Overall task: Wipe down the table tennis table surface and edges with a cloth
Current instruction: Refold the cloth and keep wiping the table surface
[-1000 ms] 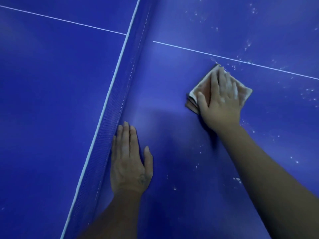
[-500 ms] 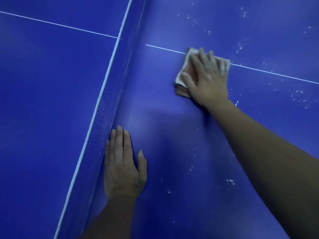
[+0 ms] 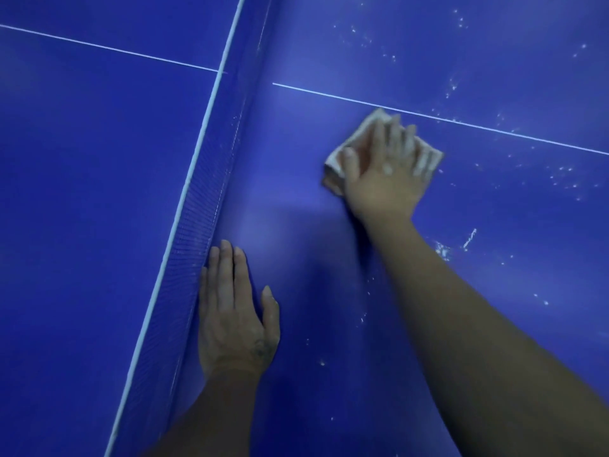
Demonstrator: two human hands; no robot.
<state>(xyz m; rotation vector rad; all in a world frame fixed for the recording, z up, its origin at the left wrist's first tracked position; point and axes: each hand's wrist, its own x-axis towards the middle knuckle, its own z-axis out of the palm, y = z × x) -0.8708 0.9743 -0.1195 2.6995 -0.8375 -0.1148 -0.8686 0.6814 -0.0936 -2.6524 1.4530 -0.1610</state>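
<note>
Since half a second ago, the right hand (image 3: 385,173) has dragged the cloth (image 3: 333,169) back toward us. The fingers (image 3: 403,143) lay across the white line (image 3: 494,130) then; now they sit on the near side, with only the cloth's far corner touching it. The left hand (image 3: 234,318) has not shifted: it is still flat on the surface (image 3: 313,258), fingers (image 3: 227,268) straight and together, thumb out to the side, little-finger edge right against the net (image 3: 204,225).

The right fingers are spread and straight, pressing down on the cloth and not curled round it; motion blur softens them. Neither hand grasps anything.

The cloth is a pale beige folded pad, roughly square, soft at the edges, peeking out left of the thumb and beyond the fingertips. The surface is smooth, matt deep blue. White specks (image 3: 441,250) and smears lie scattered right of the right fingers and past the line. The net is fine blue mesh with a white tape top edge.
</note>
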